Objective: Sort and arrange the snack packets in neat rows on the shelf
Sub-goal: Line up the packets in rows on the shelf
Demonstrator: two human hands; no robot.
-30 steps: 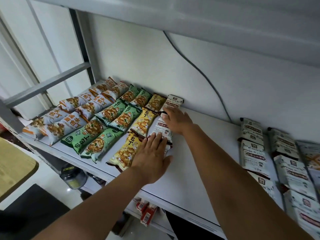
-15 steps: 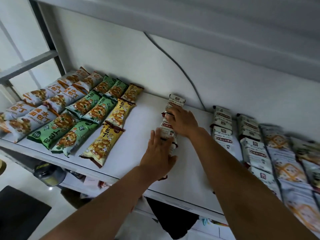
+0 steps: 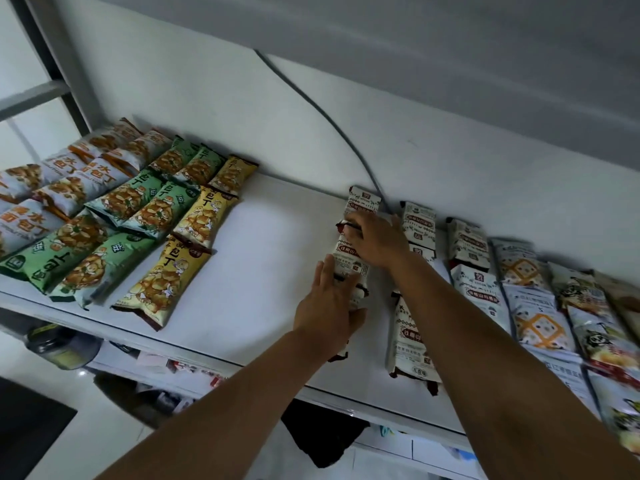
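A column of white packets with brown ends [image 3: 363, 201] lies front to back in the middle of the white shelf [image 3: 273, 258]. My left hand [image 3: 327, 303] presses flat, fingers straight, on the column's nearer packets. My right hand [image 3: 377, 240] rests on the packets further back, fingers pointing left. Just right of it lie matching white packets [image 3: 479, 289] in rows. At the left, yellow packets [image 3: 162, 285], green packets [image 3: 104, 258] and white-and-orange packets [image 3: 65, 188] lie in slanted rows.
Packets with an orange lattice print [image 3: 536, 323] and others fill the far right. A grey cable [image 3: 332, 123] runs down the back wall behind the column. Another shelf [image 3: 415, 46] hangs overhead. A jar [image 3: 62, 348] and clutter sit on the level below.
Both hands have slid the white packet column to the right, away from the yellow row and up close to the matching white packets. My view has swung right too.
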